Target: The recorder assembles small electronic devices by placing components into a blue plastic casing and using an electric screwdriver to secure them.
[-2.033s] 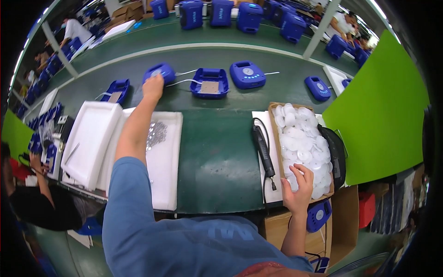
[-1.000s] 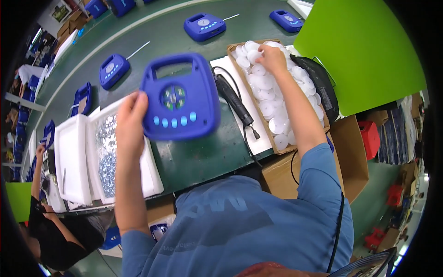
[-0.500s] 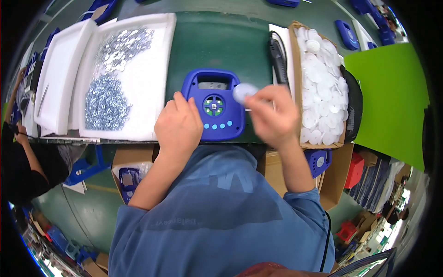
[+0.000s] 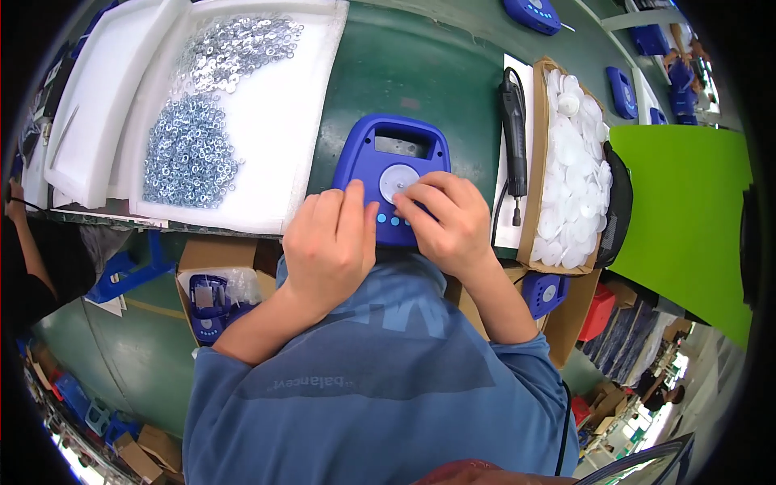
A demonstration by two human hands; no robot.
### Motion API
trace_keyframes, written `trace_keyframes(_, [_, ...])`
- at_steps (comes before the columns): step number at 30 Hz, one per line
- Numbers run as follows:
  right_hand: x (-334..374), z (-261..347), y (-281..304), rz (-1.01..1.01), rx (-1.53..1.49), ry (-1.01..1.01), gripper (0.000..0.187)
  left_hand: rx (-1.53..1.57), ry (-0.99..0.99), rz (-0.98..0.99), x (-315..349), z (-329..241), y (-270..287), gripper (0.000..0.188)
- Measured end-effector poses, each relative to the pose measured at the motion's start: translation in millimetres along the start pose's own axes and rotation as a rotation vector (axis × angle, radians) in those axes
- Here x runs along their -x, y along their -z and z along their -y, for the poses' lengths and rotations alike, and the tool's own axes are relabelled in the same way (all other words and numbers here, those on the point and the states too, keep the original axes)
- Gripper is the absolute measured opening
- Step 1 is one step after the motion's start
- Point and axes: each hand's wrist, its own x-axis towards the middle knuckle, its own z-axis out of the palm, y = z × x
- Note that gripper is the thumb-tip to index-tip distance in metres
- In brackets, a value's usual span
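Left hand (image 4: 333, 242) on blue casing (image 4: 364, 168), right hand (image 4: 454, 225) touching white disc (image 4: 394, 179)

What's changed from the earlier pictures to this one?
The blue plastic case with a handle slot has come nearer across the green tabletop, the left hand now on its left side. The right hand brought a round white disc leftward, which now covers the case's middle. The black cylindrical screwdriver and cardboard box of white discs stay put.

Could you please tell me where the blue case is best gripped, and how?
Probably by the handle bar of the blue case, from the far side: the slot beside it may give room to curl round, while left hand and right hand crowd the nearer part.
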Motion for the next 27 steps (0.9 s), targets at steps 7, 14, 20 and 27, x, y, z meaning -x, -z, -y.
trace_keyframes(7, [1,-17,3,0.057,-0.023,-0.196,0.038,0.013,-0.126,0.132,8,4,-16,0.050])
trace_keyframes(14, [8,-20,-2,0.051,0.023,-0.124,0.039,-0.055,-0.103,0.147,8,4,-20,0.054])
trace_keyframes(20, [-11,-24,10,0.134,-0.044,-0.110,0.034,-0.007,-0.140,0.157,5,6,-16,0.055])
trace_keyframes(27, [-142,-76,-50,0.091,-0.250,-0.112,0.013,-0.011,-0.129,0.119,3,0,-19,0.052])
